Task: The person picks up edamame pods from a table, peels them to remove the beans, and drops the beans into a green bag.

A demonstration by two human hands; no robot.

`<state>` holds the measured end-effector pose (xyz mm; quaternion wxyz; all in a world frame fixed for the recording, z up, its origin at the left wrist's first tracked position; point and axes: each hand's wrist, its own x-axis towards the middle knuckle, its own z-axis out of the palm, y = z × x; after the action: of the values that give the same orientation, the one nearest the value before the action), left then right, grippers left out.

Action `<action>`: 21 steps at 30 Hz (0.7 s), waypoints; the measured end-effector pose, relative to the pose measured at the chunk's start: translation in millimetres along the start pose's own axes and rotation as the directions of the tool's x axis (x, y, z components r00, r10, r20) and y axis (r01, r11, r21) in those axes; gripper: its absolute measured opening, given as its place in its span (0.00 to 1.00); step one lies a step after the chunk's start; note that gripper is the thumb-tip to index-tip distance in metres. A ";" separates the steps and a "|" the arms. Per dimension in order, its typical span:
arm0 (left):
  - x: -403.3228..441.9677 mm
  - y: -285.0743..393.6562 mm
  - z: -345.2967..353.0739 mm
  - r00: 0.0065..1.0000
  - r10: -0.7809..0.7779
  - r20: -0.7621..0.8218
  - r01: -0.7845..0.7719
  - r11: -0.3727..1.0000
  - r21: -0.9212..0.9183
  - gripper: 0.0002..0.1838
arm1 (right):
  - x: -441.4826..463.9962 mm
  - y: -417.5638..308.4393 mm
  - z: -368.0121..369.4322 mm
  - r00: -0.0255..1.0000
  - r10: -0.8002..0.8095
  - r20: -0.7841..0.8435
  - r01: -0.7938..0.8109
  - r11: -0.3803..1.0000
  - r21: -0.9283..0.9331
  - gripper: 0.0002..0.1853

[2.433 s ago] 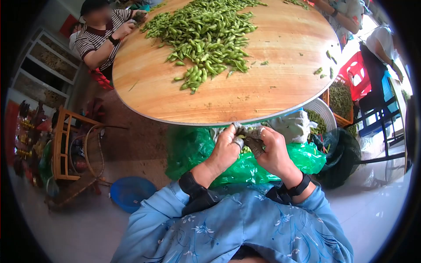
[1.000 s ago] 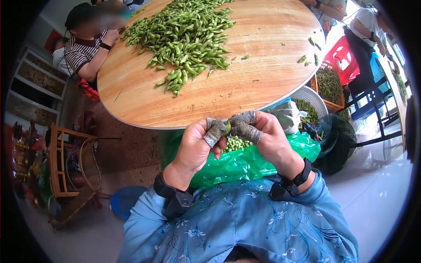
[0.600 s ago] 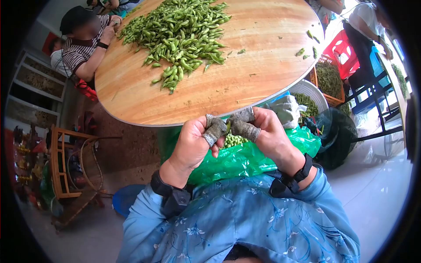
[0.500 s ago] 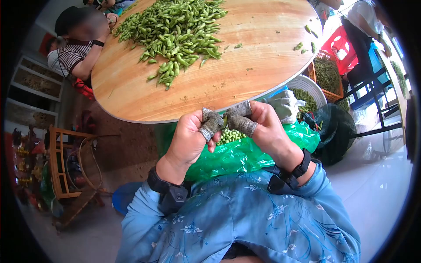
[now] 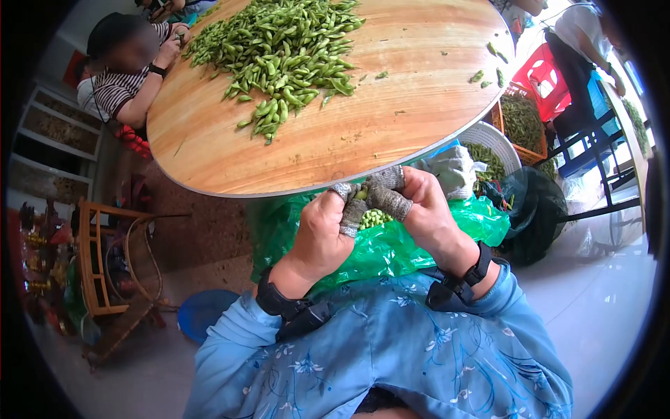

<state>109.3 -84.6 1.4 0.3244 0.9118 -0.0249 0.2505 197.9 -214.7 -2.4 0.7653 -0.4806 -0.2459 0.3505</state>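
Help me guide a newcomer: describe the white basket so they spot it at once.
From the big wooden table, look down past its right-hand edge. The white basket sits there, green pods inside. Its pale, curved rim sets it apart from the straight-sided orange crate next to it.

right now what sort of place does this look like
Probably a shared indoor workroom for shelling beans: a round wooden table bears a heap of green pods, shelled beans sit by a green bag, and other people work nearby.
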 end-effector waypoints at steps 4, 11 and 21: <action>-4.2 2.2 0.9 0.951 -0.306 0.037 0.283 0.818 -0.501 0.04 | -3.1 -2.6 3.0 0.998 -0.053 0.027 0.053 0.999 0.006 0.06; 6.9 11.4 -12.1 0.846 -0.505 0.171 0.501 0.645 -0.577 0.04 | -3.6 -1.2 0.0 1.000 -0.025 -0.002 0.024 0.997 -0.077 0.06; 5.3 10.2 -17.9 0.808 -0.497 0.316 0.575 0.553 -0.603 0.04 | -5.3 -7.8 -0.6 0.999 0.031 0.032 -0.029 0.998 -0.062 0.06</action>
<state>103.9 -81.2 21.6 0.6899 0.7058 0.1479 0.0629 197.3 -221.4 4.3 0.7406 -0.5019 -0.2618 0.3620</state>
